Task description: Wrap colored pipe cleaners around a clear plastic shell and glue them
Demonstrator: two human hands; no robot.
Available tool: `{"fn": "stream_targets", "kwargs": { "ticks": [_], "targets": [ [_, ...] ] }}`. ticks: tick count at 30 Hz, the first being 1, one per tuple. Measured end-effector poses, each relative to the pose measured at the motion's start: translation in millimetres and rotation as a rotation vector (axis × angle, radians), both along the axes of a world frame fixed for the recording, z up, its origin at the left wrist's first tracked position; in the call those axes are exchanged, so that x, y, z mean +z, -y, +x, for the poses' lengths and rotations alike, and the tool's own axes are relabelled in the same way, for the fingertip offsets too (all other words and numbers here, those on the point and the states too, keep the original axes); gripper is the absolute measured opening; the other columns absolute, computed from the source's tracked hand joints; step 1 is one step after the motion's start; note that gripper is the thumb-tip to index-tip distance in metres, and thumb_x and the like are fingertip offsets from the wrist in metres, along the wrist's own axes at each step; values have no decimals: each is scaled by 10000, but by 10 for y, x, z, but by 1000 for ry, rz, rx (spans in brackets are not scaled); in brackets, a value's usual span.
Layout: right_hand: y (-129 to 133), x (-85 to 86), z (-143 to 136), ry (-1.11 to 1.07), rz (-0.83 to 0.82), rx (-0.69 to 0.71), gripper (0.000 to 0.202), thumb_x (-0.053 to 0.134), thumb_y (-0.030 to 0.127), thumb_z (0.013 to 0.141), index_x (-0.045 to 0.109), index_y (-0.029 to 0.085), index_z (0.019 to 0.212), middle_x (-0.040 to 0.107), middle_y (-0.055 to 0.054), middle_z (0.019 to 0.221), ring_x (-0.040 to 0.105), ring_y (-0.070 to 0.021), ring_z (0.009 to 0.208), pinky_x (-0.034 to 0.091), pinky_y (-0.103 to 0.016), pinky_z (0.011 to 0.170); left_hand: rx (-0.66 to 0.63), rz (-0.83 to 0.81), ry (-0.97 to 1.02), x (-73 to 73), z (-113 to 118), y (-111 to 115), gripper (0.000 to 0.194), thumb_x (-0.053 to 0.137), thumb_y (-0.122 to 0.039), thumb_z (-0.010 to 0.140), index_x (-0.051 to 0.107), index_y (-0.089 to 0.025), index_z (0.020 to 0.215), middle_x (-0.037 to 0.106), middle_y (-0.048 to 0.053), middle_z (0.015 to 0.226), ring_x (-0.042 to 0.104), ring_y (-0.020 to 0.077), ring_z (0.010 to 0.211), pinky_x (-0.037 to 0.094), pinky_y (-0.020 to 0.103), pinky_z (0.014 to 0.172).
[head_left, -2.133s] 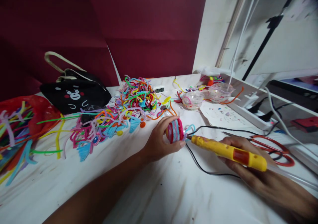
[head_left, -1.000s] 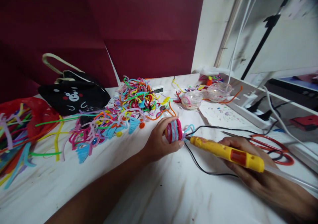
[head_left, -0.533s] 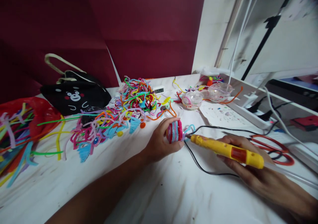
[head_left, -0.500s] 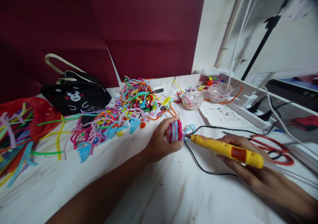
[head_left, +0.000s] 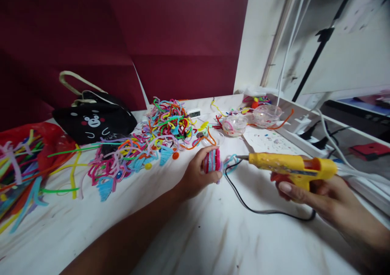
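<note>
My left hand [head_left: 195, 176] is closed around a small bundle [head_left: 212, 161] striped in pink, red and light blue, held just above the white tabletop. A yellow glue gun [head_left: 283, 164] is gripped by its handle in my right hand [head_left: 317, 189]. Its metal nozzle points left toward the bundle, a gap apart from it. Light blue pipe cleaner pieces [head_left: 232, 163] lie between the bundle and the nozzle. A black cord [head_left: 258, 211] loops on the table below the gun.
Tangled pipe cleaners [head_left: 170, 120] are heaped at the back centre. A black bag [head_left: 94, 118] and a red plastic bag [head_left: 57, 139] stand left. Clear bowls [head_left: 234, 125], a paper sheet [head_left: 268, 141] and a power strip [head_left: 313, 143] are at the back right.
My right hand has drawn the glue gun to the right, away from the bundle, and turned it so that its side and handle show. My left hand still holds the bundle.
</note>
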State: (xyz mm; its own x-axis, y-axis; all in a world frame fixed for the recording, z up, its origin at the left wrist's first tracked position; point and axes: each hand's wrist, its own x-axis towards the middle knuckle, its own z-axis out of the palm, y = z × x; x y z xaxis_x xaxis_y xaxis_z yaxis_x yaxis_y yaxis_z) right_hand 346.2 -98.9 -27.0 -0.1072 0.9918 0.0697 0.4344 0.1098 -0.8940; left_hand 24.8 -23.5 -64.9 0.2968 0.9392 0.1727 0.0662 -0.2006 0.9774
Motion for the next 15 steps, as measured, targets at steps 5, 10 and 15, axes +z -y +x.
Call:
{"fn": "stream_targets", "kwargs": {
  "ticks": [5, 10, 15],
  "targets": [
    [141, 2, -27, -64, -159, -72, 506, 922, 736, 789, 764, 259, 731, 703, -49, 656, 662, -219, 553, 540, -317, 469, 35, -42, 67, 44, -8, -23, 757, 931, -315, 684, 715, -227, 1404, 728, 22, 1038, 653, 198, 856, 624, 337, 763],
    [184, -207, -56, -114, -171, 44, 450, 792, 701, 933, 774, 293, 743, 694, -57, 629, 624, -204, 472, 518, -323, 435, 59, 2, 64, 78, -7, -30, 720, 891, -315, 720, 708, -230, 1412, 732, 46, 1115, 680, 231, 945, 637, 381, 849],
    [72, -55, 99, 271, 74, 25, 371, 792, 606, 948, 879, 247, 981, 851, -99, 759, 778, -256, 587, 599, -327, 518, 68, 57, 25, 137, 20, -1, 719, 860, -305, 726, 699, -222, 1422, 732, 54, 1131, 690, 244, 958, 635, 386, 863]
  ]
}}
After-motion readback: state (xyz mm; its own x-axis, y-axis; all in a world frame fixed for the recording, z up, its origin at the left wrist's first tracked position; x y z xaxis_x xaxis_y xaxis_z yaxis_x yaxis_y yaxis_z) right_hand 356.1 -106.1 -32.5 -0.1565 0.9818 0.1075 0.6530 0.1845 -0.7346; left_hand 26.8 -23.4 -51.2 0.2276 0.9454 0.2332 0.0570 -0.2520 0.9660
